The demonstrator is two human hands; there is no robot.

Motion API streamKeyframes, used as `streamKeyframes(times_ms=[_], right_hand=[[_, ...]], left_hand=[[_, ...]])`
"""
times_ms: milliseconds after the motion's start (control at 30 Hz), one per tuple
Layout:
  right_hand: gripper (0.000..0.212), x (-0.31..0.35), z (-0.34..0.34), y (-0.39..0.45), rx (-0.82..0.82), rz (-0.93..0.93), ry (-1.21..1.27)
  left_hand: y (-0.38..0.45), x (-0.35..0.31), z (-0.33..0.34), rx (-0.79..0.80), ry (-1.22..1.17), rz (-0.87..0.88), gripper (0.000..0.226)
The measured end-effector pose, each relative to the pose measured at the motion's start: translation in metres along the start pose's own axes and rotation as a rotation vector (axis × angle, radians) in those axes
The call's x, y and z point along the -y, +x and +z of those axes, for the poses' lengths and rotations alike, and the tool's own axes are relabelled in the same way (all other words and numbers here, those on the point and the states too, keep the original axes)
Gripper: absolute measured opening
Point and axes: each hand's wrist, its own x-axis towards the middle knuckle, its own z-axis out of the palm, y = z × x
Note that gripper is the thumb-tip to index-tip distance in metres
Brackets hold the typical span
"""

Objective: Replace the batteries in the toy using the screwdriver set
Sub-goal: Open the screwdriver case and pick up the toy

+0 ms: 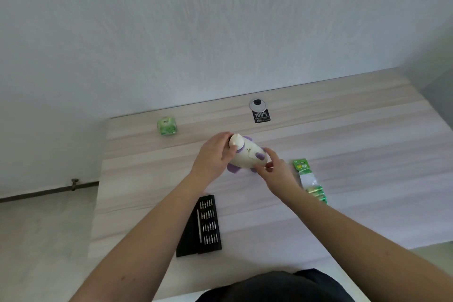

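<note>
toy point(247, 154) lying on its side mid-tabletop point(343, 149), gripped by left hand point(214, 154) fingers curled round its head end; right hand point(274, 171) fingers pinching its base. screwdriver set point(204, 224) nearer, battery pack point(310, 180) right.

One view is supplied: a wide-angle camera worn on the person's head. It looks forward and steeply down over the counter point(318, 216) from the near edge, toward the wall point(196, 19) behind the far edge. Both forearms enter from the bottom of the frame and reach away from the lens. Straight edges bow near the frame borders. The floor point(36, 240) shows at left. No second view overlaps.
</note>
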Motion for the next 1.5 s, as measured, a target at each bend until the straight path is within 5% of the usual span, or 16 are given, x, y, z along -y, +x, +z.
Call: streamKeyframes(times_ms=[200, 667, 1233, 1500], right_hand=[[0.050, -0.005, 0.020, -0.012, -0.070, -0.061, -0.064], [0.049, 0.012, 0.050, -0.024, -0.088, 0.005, -0.366], [0.066, 0.033, 0.060, -0.015, -0.092, -0.033, -0.563], [0.052, 0.033, 0.054, -0.019, -0.056, -0.078, -0.608]], left_hand=[[0.006, 0.011, -0.014, 0.044, 0.179, 0.114, 0.041], [0.023, 0.010, -0.029, 0.264, 0.079, 0.118, 0.041], [0.025, 0.014, -0.031, 0.155, 0.169, 0.056, 0.052], [-0.022, 0.029, -0.033, 0.022, 0.088, 0.015, 0.053]])
